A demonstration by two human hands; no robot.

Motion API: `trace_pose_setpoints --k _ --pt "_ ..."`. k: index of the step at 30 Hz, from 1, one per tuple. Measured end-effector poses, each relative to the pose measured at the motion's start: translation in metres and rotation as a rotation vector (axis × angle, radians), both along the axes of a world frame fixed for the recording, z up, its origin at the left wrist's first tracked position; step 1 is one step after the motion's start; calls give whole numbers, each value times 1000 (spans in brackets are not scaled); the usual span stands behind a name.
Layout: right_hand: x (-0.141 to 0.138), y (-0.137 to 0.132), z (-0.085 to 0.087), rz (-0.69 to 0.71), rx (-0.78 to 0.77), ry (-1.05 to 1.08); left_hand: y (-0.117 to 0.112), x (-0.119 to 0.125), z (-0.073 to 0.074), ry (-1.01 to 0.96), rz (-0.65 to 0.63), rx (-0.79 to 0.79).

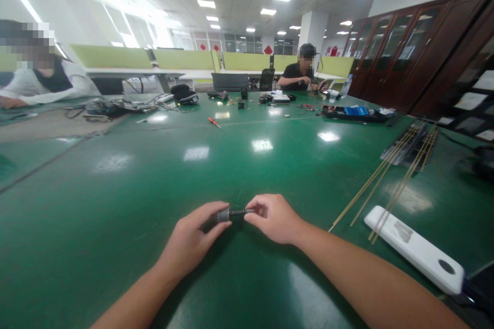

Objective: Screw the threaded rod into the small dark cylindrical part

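My two forearms are coming in from the bottom edge, nearest to me, angling inward so that both hands are meeting just above the green counter (116, 205). My left hand (191, 239) is lying knuckles-up, thumb and forefinger pinching the thick dark end of a small cylindrical part (230, 214). My right hand (272, 217) is curling in from the other side, its grip closing narrowly on the thin ridged end. So both grips are holding the part, and it is hanging level between them, close over the counter.

I am judging it light, stiff and hard, perhaps a little slick, so fingertip pinches at each end are suiting it best. A white flat device (415, 249) and thin yellow rods (386, 177) are lying well apart to my right.
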State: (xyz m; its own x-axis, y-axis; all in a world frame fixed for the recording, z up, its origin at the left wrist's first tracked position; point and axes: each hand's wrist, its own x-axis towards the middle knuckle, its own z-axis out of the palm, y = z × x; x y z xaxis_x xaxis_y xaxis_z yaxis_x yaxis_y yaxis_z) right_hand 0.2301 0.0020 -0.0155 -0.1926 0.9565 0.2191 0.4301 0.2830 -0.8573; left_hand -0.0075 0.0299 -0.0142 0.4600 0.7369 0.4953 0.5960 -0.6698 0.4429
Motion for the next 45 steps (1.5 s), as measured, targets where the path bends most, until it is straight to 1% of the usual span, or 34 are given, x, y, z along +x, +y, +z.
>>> trace_pose_setpoints --k 6,13,18,27,45 --pt "2 0 -1 -1 6 -2 1 0 -1 0 5 2" --pt "2 0 3 -2 -8 -5 0 0 1 -5 16 -7" --pt "2 0 3 -5 15 -25 1 -1 1 -9 12 -11" --pt "4 0 4 -1 35 -35 3 -5 -4 2 6 -13" --pt "8 1 4 -10 53 -50 3 -2 3 -3 21 -15"
